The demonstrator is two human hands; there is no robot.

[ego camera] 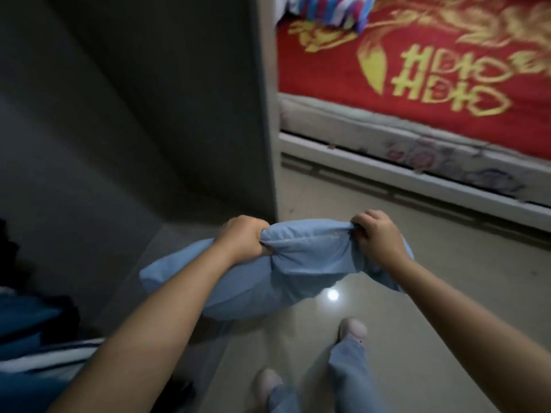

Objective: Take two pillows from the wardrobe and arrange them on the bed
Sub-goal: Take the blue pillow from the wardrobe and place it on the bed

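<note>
- Carrying step: blue pillow (286, 269) short of bed (432, 70), over floor
- Left hand (241, 238), right hand (377, 235): grip clenched on pillow's top edge
- Next, likely: lift onto bed

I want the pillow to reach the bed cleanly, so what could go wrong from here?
1. The left hand and right hand pinch only the top edge of the light blue pillow; its sagging bulk might slip loose or brush the glossy floor.
2. The hanging pillow hides part of the floor ahead of the feet, so a stumble near the bed frame is possible.
</note>
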